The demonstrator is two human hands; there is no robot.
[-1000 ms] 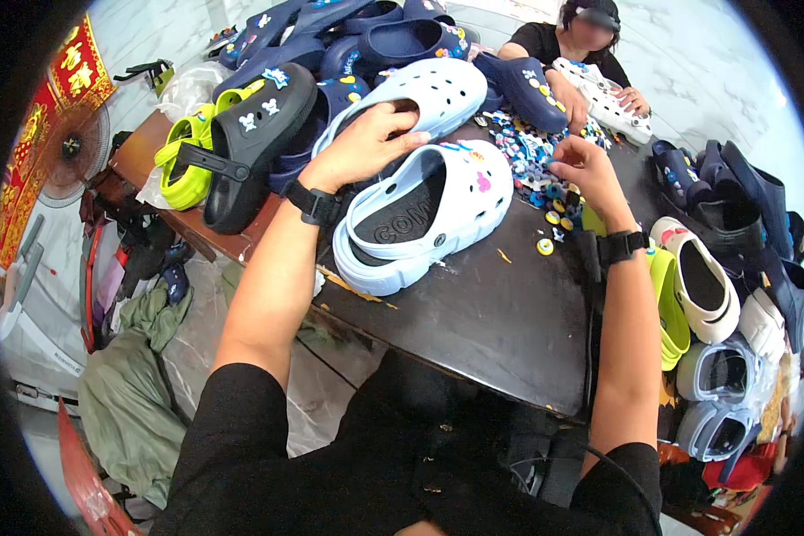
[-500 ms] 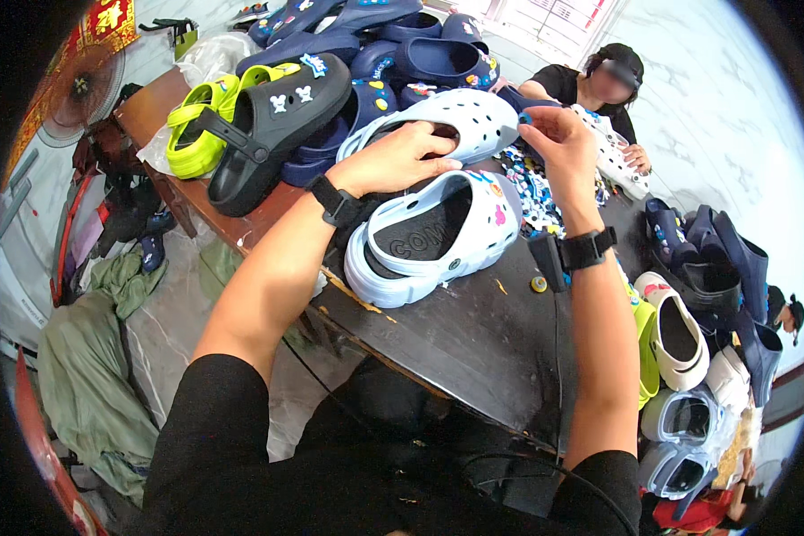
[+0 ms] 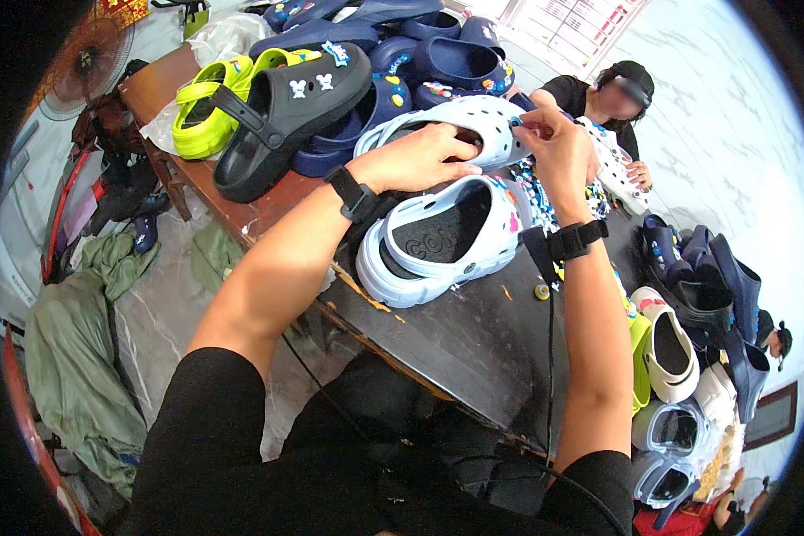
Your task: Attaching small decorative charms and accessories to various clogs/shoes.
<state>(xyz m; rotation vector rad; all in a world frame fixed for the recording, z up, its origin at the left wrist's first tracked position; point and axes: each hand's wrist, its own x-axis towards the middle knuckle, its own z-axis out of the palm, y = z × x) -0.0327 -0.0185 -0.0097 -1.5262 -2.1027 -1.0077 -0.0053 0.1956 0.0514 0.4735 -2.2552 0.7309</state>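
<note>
A light blue clog (image 3: 482, 114) with round holes lies on its side toward the far edge of the table. My left hand (image 3: 417, 159) is closed on it, with fingers inside its opening. At the toe, my right hand (image 3: 558, 147) pinches a small dark blue shoe charm (image 3: 515, 123) against the holes. In front of my left hand stands the matching light blue clog (image 3: 406, 284), upright, with colourful charms on its toe. Loose charms (image 3: 545, 204) are heaped beside the toes, partly hidden by my right hand and wrist.
A black clog (image 3: 317, 89) and a lime green clog (image 3: 207, 112) stand at the left, before a pile of navy clogs (image 3: 456, 62). More clogs line the right side, including a cream one (image 3: 670, 344). Across the table, a person (image 3: 630, 94) handles a white clog (image 3: 612, 161).
My right hand has brought the charm from just off the clog's toe onto its holes. My left hand keeps its hold. The whole view has shifted slightly.
</note>
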